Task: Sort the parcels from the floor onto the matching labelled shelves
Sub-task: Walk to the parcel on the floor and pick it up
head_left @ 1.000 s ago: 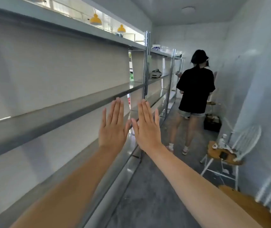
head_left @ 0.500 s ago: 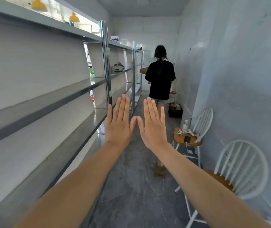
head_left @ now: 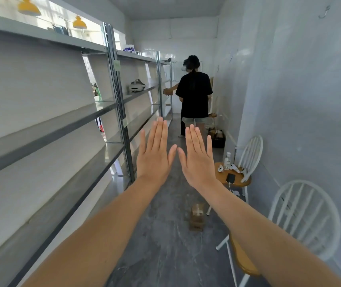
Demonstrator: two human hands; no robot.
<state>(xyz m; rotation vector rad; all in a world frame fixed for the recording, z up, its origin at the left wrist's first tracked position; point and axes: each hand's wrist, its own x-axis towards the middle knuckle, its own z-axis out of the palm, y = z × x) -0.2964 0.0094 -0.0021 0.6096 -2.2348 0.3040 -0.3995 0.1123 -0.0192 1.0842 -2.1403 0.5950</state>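
Both hands slid right off the shelves and now hang flat, fingers spread, holding nothing. Left hand [head_left: 155, 156], right hand [head_left: 197, 160]. Parcel [head_left: 197, 216] sits on the floor below, nearer the right hand, lengthwise down the aisle.

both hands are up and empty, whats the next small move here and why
Probably lower both hands and step toward the cardboard parcel on the floor beside the near chair. The left hand and right hand are held flat and open with nothing in them, and that parcel is the nearest one visible. Its label cannot be read from here.
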